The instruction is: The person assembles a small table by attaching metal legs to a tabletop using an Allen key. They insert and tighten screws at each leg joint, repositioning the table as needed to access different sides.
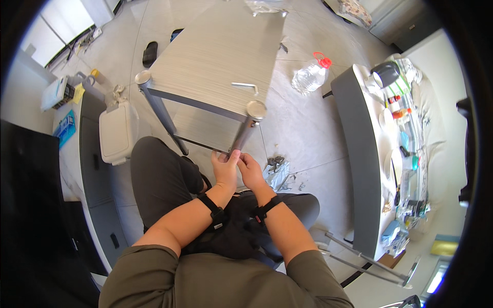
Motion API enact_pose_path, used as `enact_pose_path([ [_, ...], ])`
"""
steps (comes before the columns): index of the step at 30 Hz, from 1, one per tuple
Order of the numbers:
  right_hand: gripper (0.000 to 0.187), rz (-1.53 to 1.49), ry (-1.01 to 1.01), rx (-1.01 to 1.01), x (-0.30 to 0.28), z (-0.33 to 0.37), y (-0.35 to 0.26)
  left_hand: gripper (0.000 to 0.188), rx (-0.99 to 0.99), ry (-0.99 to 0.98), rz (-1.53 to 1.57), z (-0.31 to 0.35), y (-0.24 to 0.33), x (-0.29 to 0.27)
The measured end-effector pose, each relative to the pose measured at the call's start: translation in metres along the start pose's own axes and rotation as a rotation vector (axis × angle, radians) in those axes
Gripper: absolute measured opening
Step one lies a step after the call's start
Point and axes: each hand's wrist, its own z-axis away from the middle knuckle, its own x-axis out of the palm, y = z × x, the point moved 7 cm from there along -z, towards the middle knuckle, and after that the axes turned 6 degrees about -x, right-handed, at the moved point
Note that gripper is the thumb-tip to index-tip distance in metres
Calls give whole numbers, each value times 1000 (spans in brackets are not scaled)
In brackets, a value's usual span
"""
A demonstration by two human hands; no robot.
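Note:
A small rack with a pale wood-grain top board (215,56) and dark metal legs stands before me. My left hand (225,168) is closed around the lower part of the near right leg (243,134), thumb lying along it, where a lower rail meets it. Against the same leg, my right hand (251,172) has its fingers pinched together; what they hold, if anything, is hidden. On the top board near that corner lies a silver hex key (245,85). Below is a second pale board (197,124).
A clear plastic bottle with a red cap (312,75) and a torn plastic wrapper (278,172) are on the tiled floor. A lidded white bin (117,131) is at left. To the right runs a cluttered grey-sided cabinet (354,169). A black slipper (150,54) lies beyond the rack.

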Motion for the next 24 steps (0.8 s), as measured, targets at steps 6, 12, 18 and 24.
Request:
enact_pose_path([
  [6,28,9,2,49,19,8,-4,87,52,55,-86,13,21,-13],
  [12,28,76,-98,-9,46,18,10,54,35,-164,-297,4,19,-20],
  [18,21,120,-108,-30,61,22,27,40,-33,62,-436,-12,-5,-46],
  [24,17,35,-81,-60,62,17,38,44,2,-12,-442,-18,-11,-44],
])
